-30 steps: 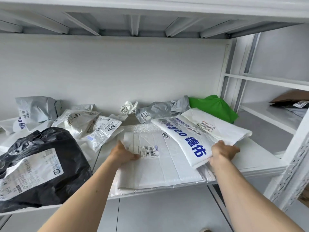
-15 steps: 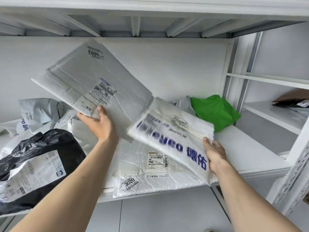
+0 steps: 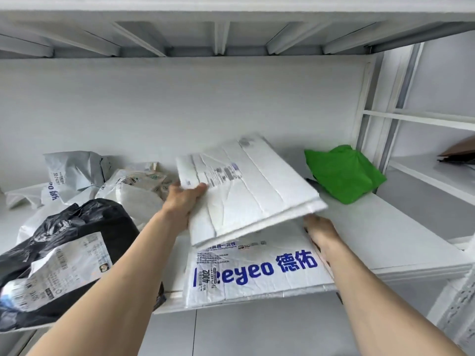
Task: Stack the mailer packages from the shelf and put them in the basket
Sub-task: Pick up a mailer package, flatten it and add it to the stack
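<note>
Gripping a flat, creased white padded mailer (image 3: 246, 186) by its near-left corner, the left hand (image 3: 183, 201) held it tilted above the blue-lettered glossy mailer (image 3: 254, 273) on the shelf (image 3: 385, 227); the right hand (image 3: 322, 233) lay flat on that one, fingers (image 3: 312, 222) hidden under the raised mailer, clutching nothing I could see

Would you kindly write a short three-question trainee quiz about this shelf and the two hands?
1. True or false: the left hand holds a white padded mailer above the shelf.
2. Which colour is the bag at the back right: A red, B green, C blue?
3. Fill in: the right hand rests on the mailer with ___ lettering.

Key: 1 true; 2 B; 3 blue.
</note>
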`<state>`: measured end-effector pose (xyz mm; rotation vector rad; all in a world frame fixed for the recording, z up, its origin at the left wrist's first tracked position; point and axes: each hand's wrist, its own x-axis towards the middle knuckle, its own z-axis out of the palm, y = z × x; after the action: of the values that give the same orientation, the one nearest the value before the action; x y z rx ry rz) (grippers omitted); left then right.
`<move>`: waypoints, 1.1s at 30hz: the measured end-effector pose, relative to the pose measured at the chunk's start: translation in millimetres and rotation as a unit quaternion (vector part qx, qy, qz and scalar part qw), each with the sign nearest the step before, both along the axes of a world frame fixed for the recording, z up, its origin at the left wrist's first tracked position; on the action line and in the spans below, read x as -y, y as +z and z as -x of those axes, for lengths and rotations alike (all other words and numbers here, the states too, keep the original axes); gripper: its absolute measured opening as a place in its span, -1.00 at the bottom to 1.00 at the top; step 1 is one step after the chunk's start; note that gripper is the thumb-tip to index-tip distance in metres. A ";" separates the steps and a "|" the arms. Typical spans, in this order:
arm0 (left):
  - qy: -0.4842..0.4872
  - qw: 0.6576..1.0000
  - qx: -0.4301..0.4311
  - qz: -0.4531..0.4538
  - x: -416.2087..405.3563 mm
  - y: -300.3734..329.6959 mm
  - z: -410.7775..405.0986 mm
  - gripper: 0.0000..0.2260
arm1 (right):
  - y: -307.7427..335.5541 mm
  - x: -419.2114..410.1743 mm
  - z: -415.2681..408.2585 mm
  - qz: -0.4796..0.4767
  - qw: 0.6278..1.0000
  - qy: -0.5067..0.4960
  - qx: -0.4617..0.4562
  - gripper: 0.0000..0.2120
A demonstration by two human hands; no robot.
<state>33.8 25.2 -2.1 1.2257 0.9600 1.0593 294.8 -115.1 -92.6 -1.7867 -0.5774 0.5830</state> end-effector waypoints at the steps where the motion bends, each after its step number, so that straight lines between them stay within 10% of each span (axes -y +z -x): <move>1: -0.041 0.998 -0.043 0.010 0.2 -14.5 0.1 -0.60 | 0.6 0.7 -3.4 -0.012 0.999 -0.007 -0.050 -0.41; 5: -0.073 0.973 -0.217 0.023 10.8 -67.9 -8.0 -0.46 | 3.1 5.8 -14.0 -0.029 0.985 0.031 -0.170 -0.38; 10: -0.066 0.905 -0.418 -0.047 23.1 -80.8 -20.6 -0.54 | -6.0 5.9 -4.8 0.008 0.994 0.105 0.008 -0.88; 20: -0.039 0.944 -0.301 -0.129 15.4 -72.0 -26.3 -0.37 | -3.1 -4.9 -1.6 -0.033 0.982 0.066 0.172 -0.84; 27: -0.068 0.919 -0.383 -0.064 13.8 -74.1 -10.3 -0.14 | -11.0 -13.0 -3.5 0.060 0.970 0.124 0.203 -0.76; 33: -0.044 0.928 -0.361 -0.087 12.1 -85.3 -8.5 -0.34 | -23.7 -21.5 -6.6 0.104 0.960 0.132 0.225 -0.52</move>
<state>42.2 13.1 -87.4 1.8494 1.3640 0.6210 301.4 -93.6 -116.3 -2.0740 -1.1143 0.4255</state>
